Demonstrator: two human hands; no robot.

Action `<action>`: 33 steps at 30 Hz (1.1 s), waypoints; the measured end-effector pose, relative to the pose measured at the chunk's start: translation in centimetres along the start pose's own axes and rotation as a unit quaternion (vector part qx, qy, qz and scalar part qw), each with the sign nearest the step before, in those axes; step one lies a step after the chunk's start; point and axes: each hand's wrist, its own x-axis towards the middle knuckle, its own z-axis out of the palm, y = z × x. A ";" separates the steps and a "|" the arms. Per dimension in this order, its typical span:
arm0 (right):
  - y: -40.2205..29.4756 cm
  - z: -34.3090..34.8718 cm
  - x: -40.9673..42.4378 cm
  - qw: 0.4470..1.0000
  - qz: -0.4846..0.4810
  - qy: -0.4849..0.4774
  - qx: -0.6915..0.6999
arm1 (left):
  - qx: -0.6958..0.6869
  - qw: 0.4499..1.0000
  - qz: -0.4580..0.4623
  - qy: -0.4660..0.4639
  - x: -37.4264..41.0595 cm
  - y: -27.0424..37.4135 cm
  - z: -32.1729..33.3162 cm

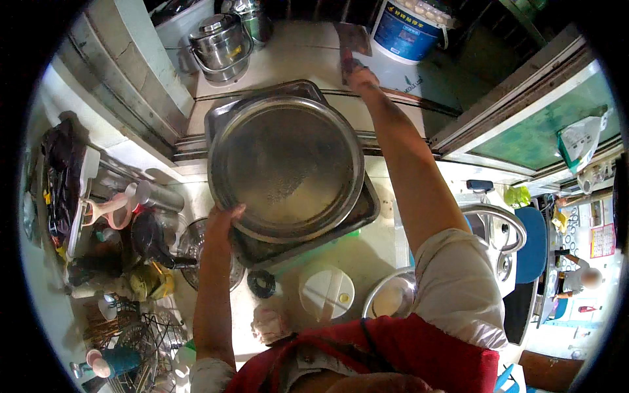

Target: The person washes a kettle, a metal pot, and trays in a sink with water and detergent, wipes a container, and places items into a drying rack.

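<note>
My left hand (227,215) grips the lower left rim of a large round metal pan (290,167), whose bottom bears a few wet-looking specks. Under the pan lies a dark rectangular baking tray (366,209), turned at an angle, its corners showing past the round rim. With the arm stretched far out, my right hand (362,78) is closed on the handle of a cleaver (355,39). The wide blade rests on or just above the pale ledge beyond the window track; which of the two I cannot tell.
A lidded steel pail (221,49) stands on the ledge at the left, a blue-and-white bucket (407,30) at the right. Nearer are a round white lid (327,293), a metal bowl (391,296), a roll of black tape (261,284) and a colander (191,250). Another person (580,277) is far right.
</note>
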 end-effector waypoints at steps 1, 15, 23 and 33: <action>1.1 0.9 0.6 0.999 0.003 0.035 -0.040 | 0.005 1.000 -0.012 0.008 0.3 -0.1 0.4; -3.1 -5.3 0.4 0.976 0.114 -0.184 -0.020 | -0.056 0.997 -0.044 0.038 0.3 -0.5 0.9; -0.5 -14.0 -5.5 0.990 -0.127 -0.010 0.056 | -0.039 0.996 -0.074 0.021 1.2 -0.9 0.9; 2.8 -28.3 -23.0 0.646 -0.219 -0.719 -0.132 | 0.016 0.997 0.068 -0.031 -0.7 -1.4 0.4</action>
